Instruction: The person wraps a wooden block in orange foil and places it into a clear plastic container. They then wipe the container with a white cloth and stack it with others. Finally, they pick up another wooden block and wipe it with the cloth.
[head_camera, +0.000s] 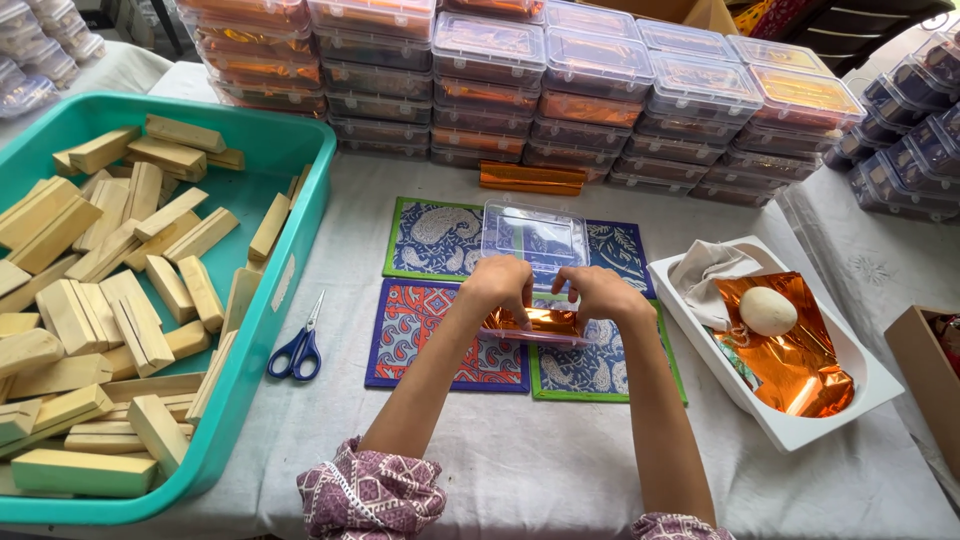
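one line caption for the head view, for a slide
Both hands press orange foil into a clear plastic box on patterned mats.

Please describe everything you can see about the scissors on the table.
The scissors have blue plastic handles with two finger loops and short metal blades. They are closed and lie flat on the pale tablecloth, blades pointing away from the person, handles nearest. They sit between the teal tub of wooden blocks and the patterned mats. No hand touches them.
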